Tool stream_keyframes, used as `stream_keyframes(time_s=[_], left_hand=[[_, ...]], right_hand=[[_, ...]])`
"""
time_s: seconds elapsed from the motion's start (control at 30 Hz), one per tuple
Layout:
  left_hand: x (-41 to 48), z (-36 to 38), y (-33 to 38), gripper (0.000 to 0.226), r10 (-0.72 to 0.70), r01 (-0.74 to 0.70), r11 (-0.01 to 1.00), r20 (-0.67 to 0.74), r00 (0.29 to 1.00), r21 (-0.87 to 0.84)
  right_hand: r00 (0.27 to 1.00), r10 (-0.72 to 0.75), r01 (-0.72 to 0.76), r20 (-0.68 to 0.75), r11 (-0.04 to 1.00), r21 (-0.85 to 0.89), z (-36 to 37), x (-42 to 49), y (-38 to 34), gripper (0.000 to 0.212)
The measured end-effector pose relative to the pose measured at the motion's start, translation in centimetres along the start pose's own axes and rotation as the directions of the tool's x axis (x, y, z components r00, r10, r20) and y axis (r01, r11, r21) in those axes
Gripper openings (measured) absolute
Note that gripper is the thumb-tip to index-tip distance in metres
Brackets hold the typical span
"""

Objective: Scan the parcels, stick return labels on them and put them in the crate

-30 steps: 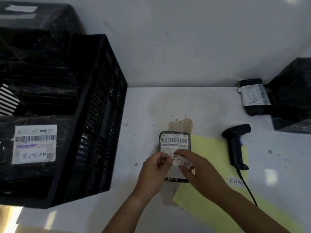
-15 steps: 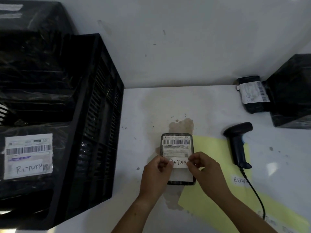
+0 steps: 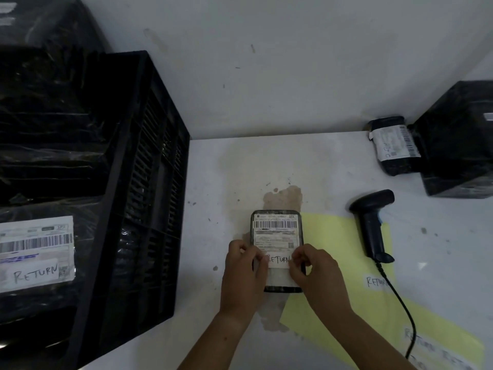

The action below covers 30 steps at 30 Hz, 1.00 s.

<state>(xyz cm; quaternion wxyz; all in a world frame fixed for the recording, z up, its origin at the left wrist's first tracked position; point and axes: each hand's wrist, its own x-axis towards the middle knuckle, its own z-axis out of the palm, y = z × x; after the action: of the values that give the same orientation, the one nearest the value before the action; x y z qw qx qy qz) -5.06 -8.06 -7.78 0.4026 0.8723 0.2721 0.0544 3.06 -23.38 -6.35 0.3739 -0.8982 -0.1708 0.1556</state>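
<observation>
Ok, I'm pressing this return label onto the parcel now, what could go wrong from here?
Two things, probably. Your left hand and right hand pinch the return label by its ends above the parcel, so it may go down crooked or wrinkled, or end up over the barcode. And the scanner cable lies across the next label on the yellow sheet, so peeling that one could snag it.

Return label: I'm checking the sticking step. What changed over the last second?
The right hand drew back from over the return label to its right end; it and the left hand now pinch the two ends, holding it across the parcel. Parcel, scanner and crate stayed put.
</observation>
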Motion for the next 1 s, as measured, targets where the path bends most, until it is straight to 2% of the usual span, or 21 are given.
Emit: stream_keyframes(time_s=[0.1,0.17,0.23,0.3,0.4,0.47,0.57,0.73,0.8,0.93,1.0], left_hand=[[-0.2,0.3,-0.2,0.018,-0.045,0.043,0.995,-0.024,0.999,-0.085],[-0.2,0.4,-0.1,0.030,-0.205,0.193,0.958,-0.038,0.978,-0.213],[-0.1,0.6,0.3,0.036,-0.350,0.350,0.877,0.059,0.935,-0.329],[0.0,1.0,0.5,0.025,-0.378,0.405,0.850,0.145,0.914,-0.337],[0.0,1.6,-0.1,0.030,-0.360,0.377,0.895,0.115,0.926,-0.237],[0.1,1.6,0.0,0.033,-0.358,0.368,0.914,0.088,0.930,-0.169],[-0.2,1.3,0.8,0.029,-0.375,0.382,0.911,0.072,0.924,-0.157],[-0.9,-0.2,3.4,0.022,-0.309,0.310,0.924,0.042,0.950,-0.223],[-1.3,-1.0,4.9,0.023,-0.260,0.263,0.932,0.048,0.964,-0.248],[-2.5,-2.4,7.6,0.026,-0.178,0.174,0.972,-0.007,0.984,-0.161],[-3.4,-3.5,9.0,0.029,-0.169,0.163,0.967,-0.013,0.986,-0.197]], right_hand=[[0.998,-0.002,0.004,-0.064,1.000,0.026,0.6,-0.5,0.1,0.025],[0.986,0.107,-0.092,-0.129,0.989,0.113,1.0,-0.8,0.3,0.034],[0.961,0.248,-0.216,-0.125,0.950,0.225,1.7,-0.9,0.2,0.047],[0.951,0.305,-0.272,-0.057,0.907,0.322,2.4,-0.9,0.0,0.043],[0.950,0.306,-0.265,-0.064,0.898,0.352,2.8,-0.8,-0.5,0.025],[0.948,0.310,-0.266,-0.069,0.893,0.363,2.7,-0.6,-0.6,0.019],[0.949,0.303,-0.254,-0.085,0.897,0.361,2.1,-0.8,-0.7,0.013],[0.962,0.249,-0.180,-0.113,0.888,0.423,-0.7,-1.5,-1.5,0.007],[0.968,0.228,-0.160,-0.108,0.886,0.436,-2.1,-1.8,-2.0,0.015],[0.971,0.212,-0.133,-0.108,0.860,0.492,-5.2,-2.6,-2.9,0.014],[0.977,0.195,-0.118,-0.087,0.833,0.540,-6.9,-3.1,-3.3,0.013]])
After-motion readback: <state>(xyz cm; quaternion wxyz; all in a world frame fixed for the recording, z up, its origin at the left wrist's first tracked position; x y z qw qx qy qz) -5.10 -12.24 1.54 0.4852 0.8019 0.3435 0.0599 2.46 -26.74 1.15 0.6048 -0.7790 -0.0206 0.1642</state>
